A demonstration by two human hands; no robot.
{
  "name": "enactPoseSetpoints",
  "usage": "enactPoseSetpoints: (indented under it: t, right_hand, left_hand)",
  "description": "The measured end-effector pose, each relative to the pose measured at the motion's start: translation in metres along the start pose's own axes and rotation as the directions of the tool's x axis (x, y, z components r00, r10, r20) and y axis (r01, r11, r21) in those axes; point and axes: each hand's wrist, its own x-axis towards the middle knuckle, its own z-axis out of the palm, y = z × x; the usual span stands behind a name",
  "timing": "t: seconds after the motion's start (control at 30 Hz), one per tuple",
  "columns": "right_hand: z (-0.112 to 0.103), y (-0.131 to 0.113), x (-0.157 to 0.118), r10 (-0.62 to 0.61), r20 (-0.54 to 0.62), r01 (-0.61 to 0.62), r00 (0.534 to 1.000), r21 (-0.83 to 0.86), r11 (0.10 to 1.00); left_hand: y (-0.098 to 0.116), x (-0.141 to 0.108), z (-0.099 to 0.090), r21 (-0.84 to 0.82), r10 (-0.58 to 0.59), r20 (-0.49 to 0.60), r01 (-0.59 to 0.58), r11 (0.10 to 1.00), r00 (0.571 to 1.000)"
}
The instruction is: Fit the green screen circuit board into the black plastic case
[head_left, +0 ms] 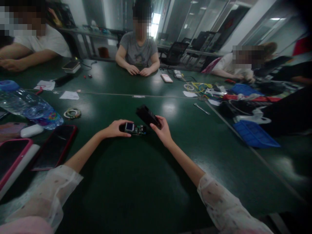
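Note:
Between the thumb and fingers of my left hand [116, 129] is a small circuit board [137, 130] with a little square screen [129, 126] on it. The board lies low over the green table, its bare end pointing right. My right hand [162, 129] grips a black plastic housing [148, 116], tilted, with its far end up and to the left. A hollow opening shows in the housing. Housing and board are close together, the housing above and to the right; whether they touch I cannot tell.
Left of me are a large water bottle [31, 105], a dark phone [55, 147], a pink-edged phone [13, 159] and bracelets [72, 113]. A wrench [201, 109] and a blue bin [254, 134] lie to the right, near cables. People sit around the green table [146, 182].

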Motion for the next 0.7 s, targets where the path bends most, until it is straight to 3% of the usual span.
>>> enactPoseSetpoints:
  t: [0.27,0.53,0.7]
  right_hand:
    - [-0.03,0.026,0.015,-0.097,-0.267,0.002,0.959,-0.333,0.943]
    - [-0.035,0.048,0.015,-0.136,-0.215,-0.025,0.967,-0.614,0.789]
    - [-0.035,0.049,0.013,-0.146,-0.23,-0.046,0.962,-0.667,0.744]
  left_hand:
    - [-0.004,0.0,0.001,0.067,-0.02,-0.018,0.021,0.998,1.0]
    - [-0.006,0.002,0.002,0.074,-0.043,-0.022,0.045,0.996,0.999]
    - [-0.002,0.001,0.001,0.08,-0.088,-0.006,0.089,0.993,0.996]
